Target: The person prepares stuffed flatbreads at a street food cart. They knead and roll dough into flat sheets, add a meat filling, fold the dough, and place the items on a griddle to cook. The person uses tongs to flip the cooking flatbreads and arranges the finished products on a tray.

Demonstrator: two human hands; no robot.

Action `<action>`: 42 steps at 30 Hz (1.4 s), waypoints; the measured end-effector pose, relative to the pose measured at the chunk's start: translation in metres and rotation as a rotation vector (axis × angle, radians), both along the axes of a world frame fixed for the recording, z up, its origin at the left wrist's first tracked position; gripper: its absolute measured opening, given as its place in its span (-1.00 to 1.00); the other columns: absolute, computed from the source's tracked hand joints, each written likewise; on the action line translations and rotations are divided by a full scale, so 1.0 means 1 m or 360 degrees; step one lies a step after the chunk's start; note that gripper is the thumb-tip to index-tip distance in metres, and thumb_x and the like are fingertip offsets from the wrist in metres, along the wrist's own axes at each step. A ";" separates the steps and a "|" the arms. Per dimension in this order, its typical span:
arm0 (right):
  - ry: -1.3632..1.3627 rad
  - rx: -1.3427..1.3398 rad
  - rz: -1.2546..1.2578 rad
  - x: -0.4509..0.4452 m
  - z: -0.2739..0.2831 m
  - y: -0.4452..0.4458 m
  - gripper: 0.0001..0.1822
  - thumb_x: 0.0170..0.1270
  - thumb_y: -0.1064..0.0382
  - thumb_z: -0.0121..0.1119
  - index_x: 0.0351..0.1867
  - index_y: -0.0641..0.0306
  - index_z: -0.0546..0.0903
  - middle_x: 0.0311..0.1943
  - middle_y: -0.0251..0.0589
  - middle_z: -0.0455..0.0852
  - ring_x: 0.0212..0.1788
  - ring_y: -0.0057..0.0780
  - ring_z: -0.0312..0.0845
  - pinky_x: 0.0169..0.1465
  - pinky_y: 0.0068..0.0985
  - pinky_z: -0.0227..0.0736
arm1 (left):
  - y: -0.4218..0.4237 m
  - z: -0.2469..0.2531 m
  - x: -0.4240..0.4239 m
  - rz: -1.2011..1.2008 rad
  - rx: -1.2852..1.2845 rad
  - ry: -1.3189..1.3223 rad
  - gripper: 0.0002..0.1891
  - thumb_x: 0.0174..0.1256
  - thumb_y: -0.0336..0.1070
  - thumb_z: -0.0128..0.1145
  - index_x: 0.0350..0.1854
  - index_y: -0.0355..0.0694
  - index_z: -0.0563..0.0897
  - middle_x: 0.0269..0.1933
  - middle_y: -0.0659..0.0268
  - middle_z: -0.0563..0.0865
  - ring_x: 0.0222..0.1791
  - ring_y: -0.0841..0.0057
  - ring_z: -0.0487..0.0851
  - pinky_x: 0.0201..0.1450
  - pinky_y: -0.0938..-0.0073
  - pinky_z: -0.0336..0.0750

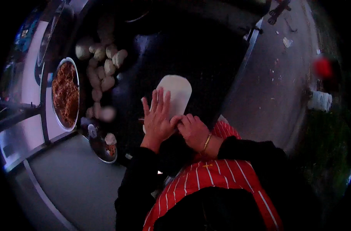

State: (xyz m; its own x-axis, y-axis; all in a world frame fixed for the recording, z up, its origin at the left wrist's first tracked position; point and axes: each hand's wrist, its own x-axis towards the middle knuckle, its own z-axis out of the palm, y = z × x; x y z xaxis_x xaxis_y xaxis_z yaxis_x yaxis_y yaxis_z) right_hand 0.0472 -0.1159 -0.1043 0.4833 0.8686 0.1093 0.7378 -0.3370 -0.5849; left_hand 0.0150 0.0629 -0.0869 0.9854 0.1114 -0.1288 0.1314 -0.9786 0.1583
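Note:
A flat, rounded sheet of pale dough (pixel 179 86) lies on the dark worktop (pixel 210 69) before me. My left hand (pixel 159 118) rests palm down on its near left part, fingers spread. Close beside the left thumb, my right hand (pixel 194 130) has its fingers curled at the sheet's near edge. Whether those fingertips pinch the dough cannot be made out, since the hands cover that edge. A sliver of something pale (pixel 144 128) shows left of my left wrist, mostly hidden.
Several dough balls (pixel 109 68) sit left on the worktop. Beyond them is a metal basin (pixel 78 95) of reddish-brown filling (pixel 65 95). A smaller bowl (pixel 113 159) nearer me holds some filling and a pale lump. The worktop's right edge (pixel 240 72) borders the pavement (pixel 259 95).

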 end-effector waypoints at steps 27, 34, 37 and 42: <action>-0.0035 0.0088 0.0101 -0.077 -0.022 0.005 -0.52 0.26 0.26 0.06 0.23 0.28 0.52 -0.16 -0.14 0.57 -0.08 -0.24 0.49 -0.09 -0.29 0.39 | 0.035 0.029 -0.061 0.0063 0.0327 -0.0195 -0.30 0.44 0.08 -0.02 0.55 -0.10 0.22 0.61 0.17 0.10 0.63 0.24 -0.04 0.60 -0.05 -0.30; 0.0093 -0.0059 0.0209 -0.067 -0.037 -0.013 -0.49 0.16 0.25 0.13 0.20 0.29 0.51 -0.11 -0.12 0.55 -0.04 -0.20 0.49 -0.08 -0.28 0.40 | 0.003 0.018 -0.083 0.0166 0.0129 0.0040 -0.32 0.42 0.05 0.01 0.54 -0.05 0.25 0.61 0.15 0.11 0.63 0.12 -0.05 0.52 -0.33 -0.35; 0.0155 -0.0111 0.0360 -0.075 -0.029 -0.003 -0.52 0.16 0.26 0.13 0.16 0.27 0.53 -0.11 -0.13 0.57 -0.04 -0.21 0.49 -0.05 -0.26 0.41 | -0.002 0.026 -0.154 0.0302 0.0007 0.0135 -0.34 0.43 0.03 0.01 0.53 -0.07 0.26 0.61 0.13 0.12 0.62 0.04 -0.05 0.48 -0.38 -0.36; 0.0134 -0.0136 0.0874 -0.013 -0.007 0.018 -0.52 0.14 0.25 0.21 0.14 0.25 0.55 -0.06 -0.10 0.57 0.03 -0.16 0.48 0.04 -0.16 0.37 | -0.035 0.038 -0.189 0.0830 -0.0439 -0.0024 -0.35 0.45 -0.08 -0.01 0.52 -0.21 0.24 0.60 0.06 0.11 0.62 0.02 -0.07 0.51 -0.28 -0.36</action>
